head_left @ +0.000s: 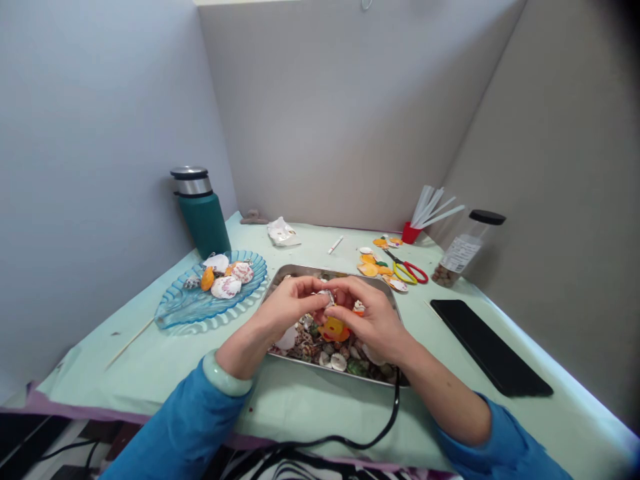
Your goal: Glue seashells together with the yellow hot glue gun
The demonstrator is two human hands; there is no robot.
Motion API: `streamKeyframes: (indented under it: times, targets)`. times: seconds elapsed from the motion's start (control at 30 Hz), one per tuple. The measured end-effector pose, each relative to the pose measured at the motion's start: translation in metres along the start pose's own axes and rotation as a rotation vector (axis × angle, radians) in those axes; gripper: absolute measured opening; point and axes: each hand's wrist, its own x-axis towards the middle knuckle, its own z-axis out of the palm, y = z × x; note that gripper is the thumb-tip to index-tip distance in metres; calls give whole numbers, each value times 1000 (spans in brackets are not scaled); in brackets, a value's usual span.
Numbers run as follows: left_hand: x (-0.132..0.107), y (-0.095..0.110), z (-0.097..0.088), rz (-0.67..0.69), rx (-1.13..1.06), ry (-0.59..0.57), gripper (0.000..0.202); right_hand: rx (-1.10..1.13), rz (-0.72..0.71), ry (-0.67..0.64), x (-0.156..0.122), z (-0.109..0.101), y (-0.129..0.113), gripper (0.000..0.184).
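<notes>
Over the bench (290,403) and its shell-filled metal tray (330,369), the left hand (285,303) and right hand (377,320) pinch in their fingers (353,287) what seems a small whitish shell (327,297), likely light, stiff, chippable, best held by its edges.

The left hand (290,303) and right hand (373,320) mostly hide the small piece (328,297) between their fingertips, print on the label (457,256) near the desk's (310,403) right edge is unreadably small, and both blue sleeves (185,413) run out of view.
</notes>
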Motion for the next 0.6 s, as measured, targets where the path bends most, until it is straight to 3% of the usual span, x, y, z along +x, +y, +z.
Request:
streamKeyframes:
  times: [0.4,0.5,0.6]
  targets:
    - [-1,0,0,14,-9,-31,21,10,-6,-5,0,0,4,28]
    - [-1,0,1,45,-37,-8,20,19,33,29,0,1,5,34]
    - [-2,2,2,70,-36,17,19,-55,67,76,-1,1,4,27]
